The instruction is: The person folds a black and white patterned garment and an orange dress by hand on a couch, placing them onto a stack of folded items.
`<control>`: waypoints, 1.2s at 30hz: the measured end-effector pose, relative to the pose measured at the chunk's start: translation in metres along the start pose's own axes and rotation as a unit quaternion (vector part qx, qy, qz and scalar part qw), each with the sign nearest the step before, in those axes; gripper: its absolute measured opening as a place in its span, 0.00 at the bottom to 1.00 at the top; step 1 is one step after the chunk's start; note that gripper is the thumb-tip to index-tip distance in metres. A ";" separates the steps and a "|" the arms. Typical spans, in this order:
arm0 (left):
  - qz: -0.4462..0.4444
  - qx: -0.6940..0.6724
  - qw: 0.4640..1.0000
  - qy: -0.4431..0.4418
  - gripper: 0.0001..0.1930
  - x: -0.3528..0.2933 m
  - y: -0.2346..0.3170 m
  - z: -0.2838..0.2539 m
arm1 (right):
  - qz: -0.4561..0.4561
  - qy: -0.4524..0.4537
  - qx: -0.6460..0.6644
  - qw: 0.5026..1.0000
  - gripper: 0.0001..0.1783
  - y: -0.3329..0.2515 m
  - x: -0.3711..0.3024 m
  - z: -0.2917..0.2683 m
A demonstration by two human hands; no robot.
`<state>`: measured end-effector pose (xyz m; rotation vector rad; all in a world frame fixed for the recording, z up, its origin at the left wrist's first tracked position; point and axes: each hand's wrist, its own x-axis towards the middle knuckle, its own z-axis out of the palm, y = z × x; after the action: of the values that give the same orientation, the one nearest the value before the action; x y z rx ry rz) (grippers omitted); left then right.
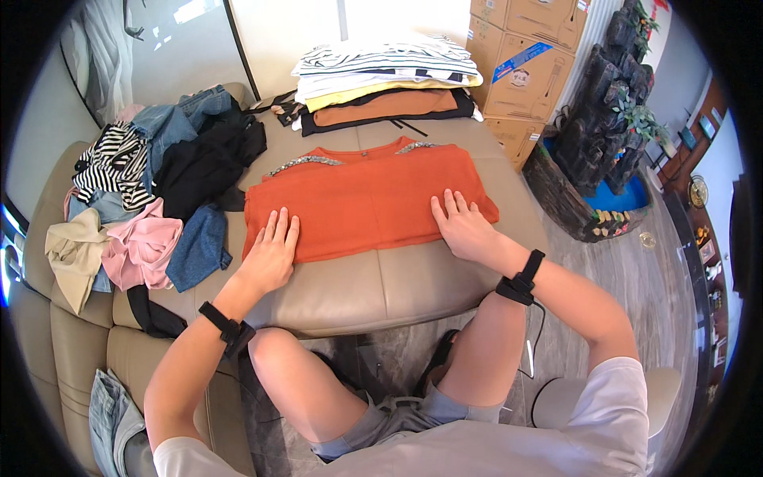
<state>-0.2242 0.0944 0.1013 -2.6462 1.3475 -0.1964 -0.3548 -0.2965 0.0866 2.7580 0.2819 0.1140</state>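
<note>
- Left hand (269,253) flat, fingers spread, pressing lower left corner of orange top (366,203); gripping nothing.
- Right hand (461,226) flat, fingers released, on top's lower right part.
- Top lies folded, spread across middle of tan sofa seat (397,286), near its front edge.
- Loose clothes heap (151,199) at seat's left edge.
- Folded stack (389,79) at far edge; cardboard boxes (524,56) beyond, contents probably closed off, can't tell.

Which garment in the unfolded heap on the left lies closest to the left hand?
The dark blue garment, at the heap's right edge just left of the left hand. The pink one and black one lie farther off.
</note>
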 end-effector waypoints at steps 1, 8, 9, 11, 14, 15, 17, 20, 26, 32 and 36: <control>-0.002 0.026 1.000 0.014 0.40 0.003 -0.003 0.009 | 0.009 -0.010 -0.027 1.000 0.42 -0.002 0.005 0.001; -0.015 0.129 0.991 0.039 0.35 0.044 -0.025 0.040 | 0.088 0.001 -0.060 0.994 0.34 0.002 0.043 0.026; -0.019 0.136 0.990 0.034 0.35 0.051 -0.025 0.039 | 0.089 0.017 -0.056 0.994 0.33 0.009 0.047 0.030; -0.034 0.144 0.989 0.024 0.35 0.061 -0.021 0.036 | 0.083 0.037 -0.070 0.993 0.32 0.017 0.053 0.033; 0.027 0.218 0.975 0.001 0.35 0.052 -0.026 0.042 | 0.055 0.036 -0.052 0.996 0.32 0.020 0.045 0.036; 0.025 0.217 0.976 0.000 0.35 0.045 -0.026 0.045 | 0.052 0.035 -0.052 0.997 0.32 0.021 0.036 0.036; 0.097 0.172 0.980 0.036 0.33 0.023 -0.006 0.025 | 0.004 0.020 -0.061 0.998 0.32 0.018 -0.005 0.021; 0.081 0.127 0.988 0.038 0.33 -0.021 0.031 0.021 | 0.013 0.008 -0.115 0.993 0.33 -0.016 -0.047 0.014; 0.064 0.120 0.991 -0.017 0.37 -0.030 0.038 -0.003 | 0.008 -0.042 -0.087 0.995 0.34 -0.021 -0.059 -0.007; 0.045 -0.244 0.952 -0.178 0.47 -0.003 0.001 -0.083 | -0.098 -0.239 0.308 0.916 0.42 0.070 -0.018 -0.079; -0.004 -0.239 0.970 -0.052 0.36 0.046 -0.052 -0.066 | -0.029 -0.069 0.408 0.910 0.25 0.105 0.037 -0.062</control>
<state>-0.1688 0.0817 0.1786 -2.9873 1.5038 0.3048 -0.3064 -0.3628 0.1839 3.5541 0.4525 -0.2830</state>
